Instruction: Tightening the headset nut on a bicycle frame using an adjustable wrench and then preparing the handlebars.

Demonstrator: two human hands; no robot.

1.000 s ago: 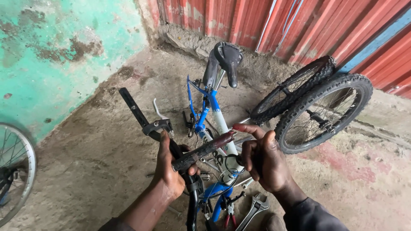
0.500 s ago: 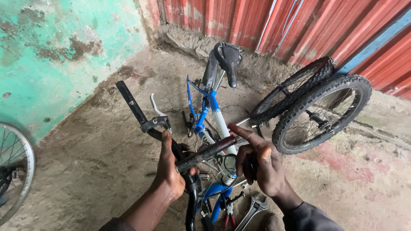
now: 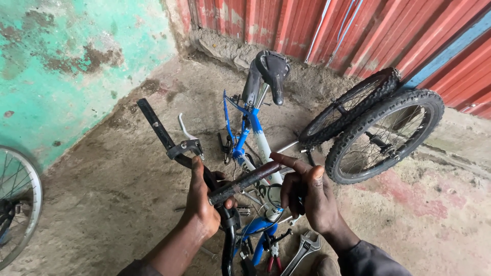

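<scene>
Head view, looking down: a blue and white bicycle frame (image 3: 253, 133) stands upside down on a rough, dusty concrete floor (image 3: 112, 204), its black padded saddle (image 3: 271, 69) pointing away. The left hand (image 3: 202, 202) is closed around the dark metal handlebar (image 3: 204, 174) near its centre. The right hand (image 3: 307, 191) curls loosely at the bar's other end, index finger stretched along it. Two knobbly-tyred wheels (image 3: 381, 130) lean against a red corrugated metal wall (image 3: 358, 30). A steel adjustable wrench (image 3: 304, 248) and red-handled pliers (image 3: 273, 255) lie beneath. A peeling green wall (image 3: 61, 61) borders the left; open floor lies on both sides.
</scene>
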